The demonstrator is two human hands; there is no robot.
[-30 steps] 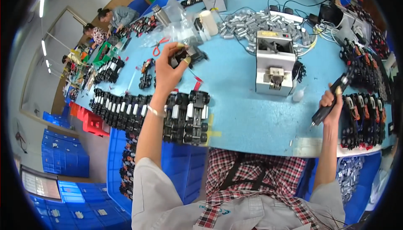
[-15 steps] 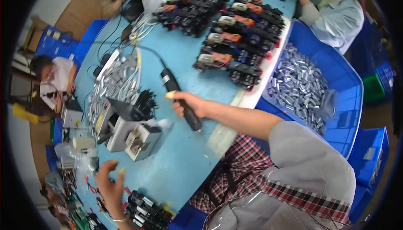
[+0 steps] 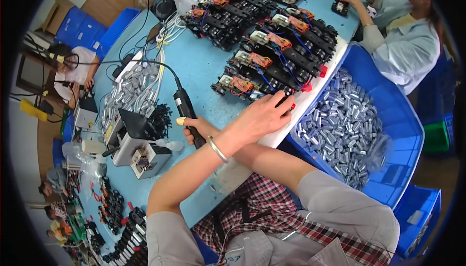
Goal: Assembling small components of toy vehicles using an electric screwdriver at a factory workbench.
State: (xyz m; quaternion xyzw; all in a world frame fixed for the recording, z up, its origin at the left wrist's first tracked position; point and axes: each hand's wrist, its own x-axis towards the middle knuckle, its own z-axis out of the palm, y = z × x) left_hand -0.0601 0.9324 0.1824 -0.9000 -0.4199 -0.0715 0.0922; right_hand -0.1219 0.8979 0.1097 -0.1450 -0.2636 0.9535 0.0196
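My right hand (image 3: 196,128) is wrapped round a black electric screwdriver (image 3: 183,103), its cord running up from the top. The tool's lower end is hidden behind my left forearm. Crossing over my right arm, my left hand (image 3: 264,118), with a bangle at the wrist, reaches the nearest toy car chassis (image 3: 242,86) at the front of a row. Its fingers are bent round the chassis's right end, beside a red part. The chassis units are black, with orange boards and blue wires. Left of the screwdriver stands a small box-shaped machine with a metal top fitting (image 3: 145,161).
A blue bin (image 3: 405,135) of small metal cylinders stands at the table's right edge. Grey parts and white cables (image 3: 131,89) lie at the left, near black cable-like pieces (image 3: 160,115). Another person (image 3: 407,38) works at the far right. More assemblies (image 3: 131,232) lie at lower left.
My left hand has moved from the lower left across my right arm to the nearest chassis and closed on its end. The right hand, still on the screwdriver, has shifted slightly left.
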